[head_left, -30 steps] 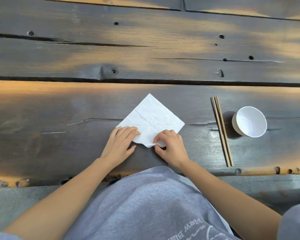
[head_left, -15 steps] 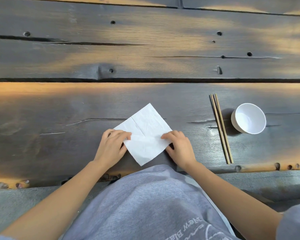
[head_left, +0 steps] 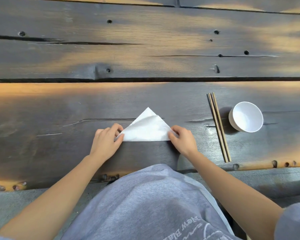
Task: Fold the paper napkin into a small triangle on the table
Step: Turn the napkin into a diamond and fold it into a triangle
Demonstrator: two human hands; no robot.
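Note:
A white paper napkin [head_left: 146, 129] lies on the dark wooden table [head_left: 145, 94] as a triangle, its point facing away from me and its long folded edge toward me. The top layer is slightly rumpled and does not quite match the layer beneath at the tip. My left hand [head_left: 106, 142] pinches the triangle's left corner between thumb and fingers. My right hand [head_left: 183, 141] pinches the right corner in the same way.
A pair of wooden chopsticks [head_left: 218, 127] lies lengthwise to the right of the napkin. Beyond them stands a small white bowl [head_left: 246, 116]. The table's near edge runs just under my forearms, above my grey shirt.
The napkin lay flat as a diamond before; its near corner has been folded up over the far half, making a triangle. Both hands moved apart to its side corners.

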